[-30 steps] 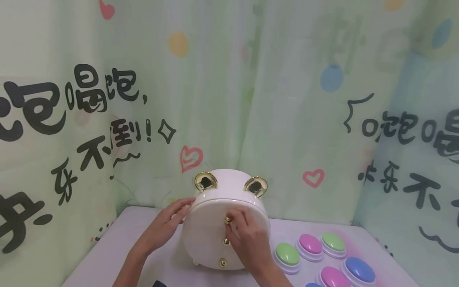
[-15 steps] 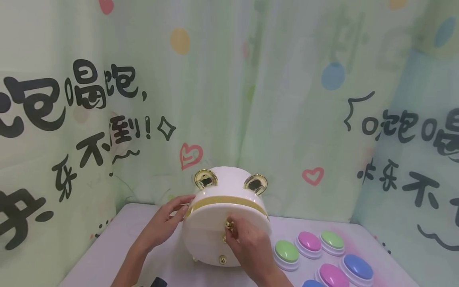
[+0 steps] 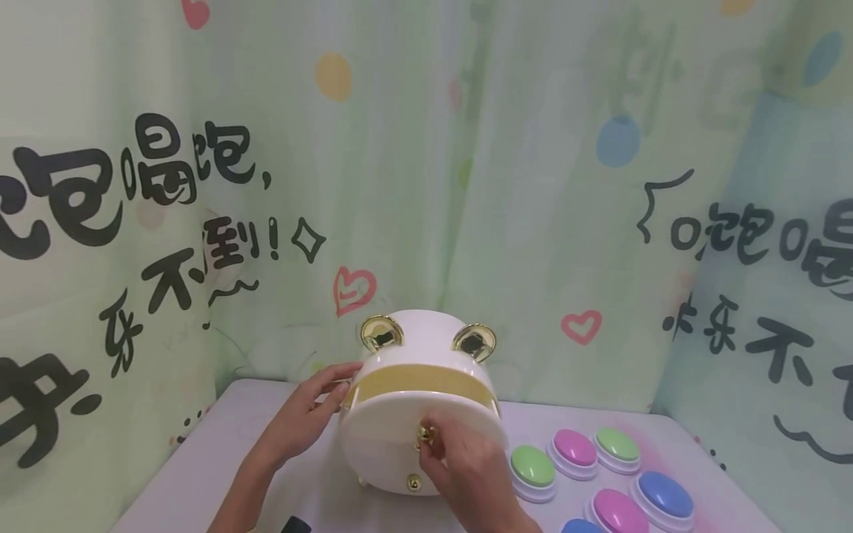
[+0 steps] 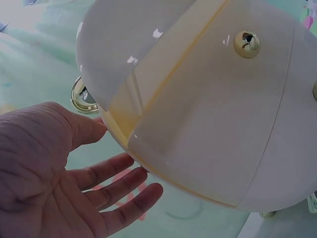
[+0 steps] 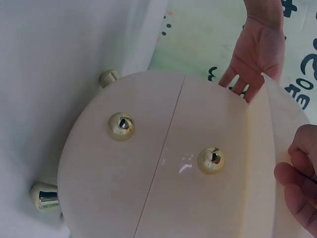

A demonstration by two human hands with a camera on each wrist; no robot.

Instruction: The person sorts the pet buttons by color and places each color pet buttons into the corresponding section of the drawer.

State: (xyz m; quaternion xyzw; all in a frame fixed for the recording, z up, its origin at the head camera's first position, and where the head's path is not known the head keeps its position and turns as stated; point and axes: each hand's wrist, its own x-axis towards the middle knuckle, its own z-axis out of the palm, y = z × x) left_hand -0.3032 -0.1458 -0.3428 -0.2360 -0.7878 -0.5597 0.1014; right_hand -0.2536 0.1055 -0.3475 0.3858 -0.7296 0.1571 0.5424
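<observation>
A glossy white rounded drawer box with two gold ear-like rings stands on the table. Its top drawer is partly pulled out, and a yellow band shows in the gap above the front. My right hand pinches the gold top knob with thumb and fingers. In the right wrist view the fingers cover that knob, while two lower knobs are free. My left hand rests with extended fingers along the box's left side, its fingertips by the edge.
Several round push buttons with green, pink and blue tops stand right of the box. A pale curtain with black lettering surrounds the white table. A small dark object shows at the bottom edge.
The top drawer has come out toward me with my right hand on its knob, and the yellow gap has appeared and widened. My left hand has stayed at the box's side.
</observation>
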